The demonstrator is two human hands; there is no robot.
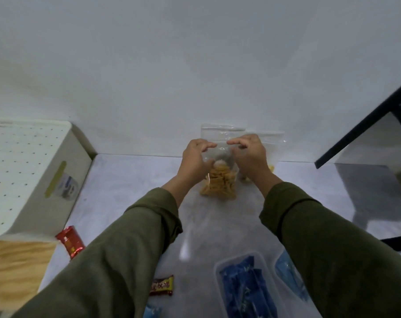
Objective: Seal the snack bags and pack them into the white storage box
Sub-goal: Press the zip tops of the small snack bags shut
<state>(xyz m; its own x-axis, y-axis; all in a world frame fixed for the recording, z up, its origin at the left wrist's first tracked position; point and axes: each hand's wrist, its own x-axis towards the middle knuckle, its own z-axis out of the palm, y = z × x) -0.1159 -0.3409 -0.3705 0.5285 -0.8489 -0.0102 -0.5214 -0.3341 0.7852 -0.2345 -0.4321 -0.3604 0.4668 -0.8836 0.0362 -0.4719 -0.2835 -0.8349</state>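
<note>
Both hands (222, 154) pinching clear snack bag (220, 177) (upright, orange chips), grey table (130, 180)

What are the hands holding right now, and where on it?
Both hands pinch one clear snack bag of yellow crisps, upright on the table: left hand and right hand grip it near the top, just below its opening.

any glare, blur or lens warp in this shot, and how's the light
Head view: dim, flat, bluish light; a soft glare streak on the table; wide-angle bowing at the white storage box and the black frame; slight softness on the left hand, the right hand and the clear snack bag.
</note>
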